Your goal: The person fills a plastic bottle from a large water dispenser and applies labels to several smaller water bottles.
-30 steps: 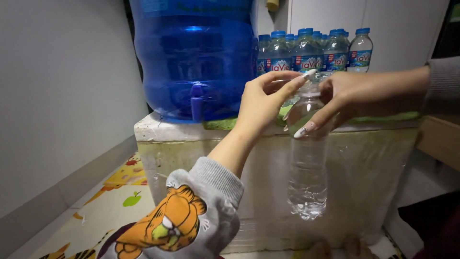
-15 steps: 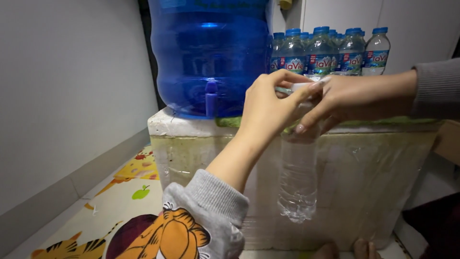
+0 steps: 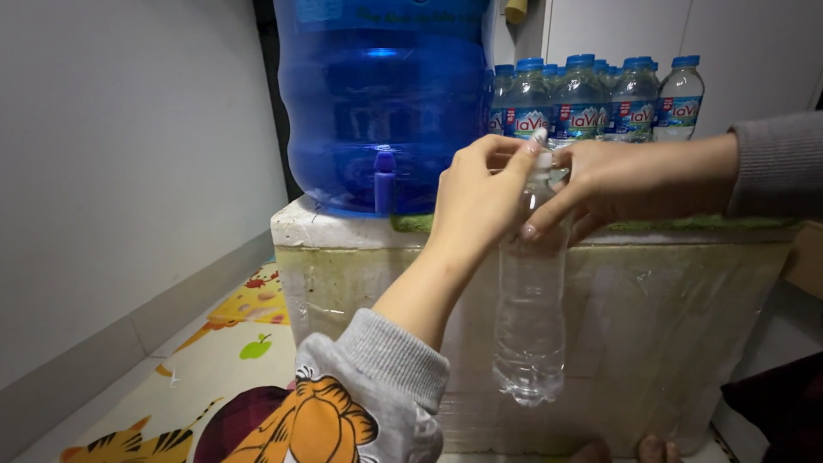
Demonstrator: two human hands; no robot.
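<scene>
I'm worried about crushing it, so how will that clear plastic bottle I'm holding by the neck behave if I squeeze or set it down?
The clear bottle looks thin-walled and ribbed, so it would probably dent under a firm squeeze. It seems empty or nearly so, hence likely light. Being tall and narrow, it may tip easily when stood up. The left hand is at the cap; the right hand grips the neck.

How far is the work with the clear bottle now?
Looks done: the clear plastic bottle is off the stand, held upright in the air. In hand: the right hand grips its neck while the left hand pinches the top; whether a cap is on is hidden. Left: the large blue water jug's tap is untouched.
</scene>
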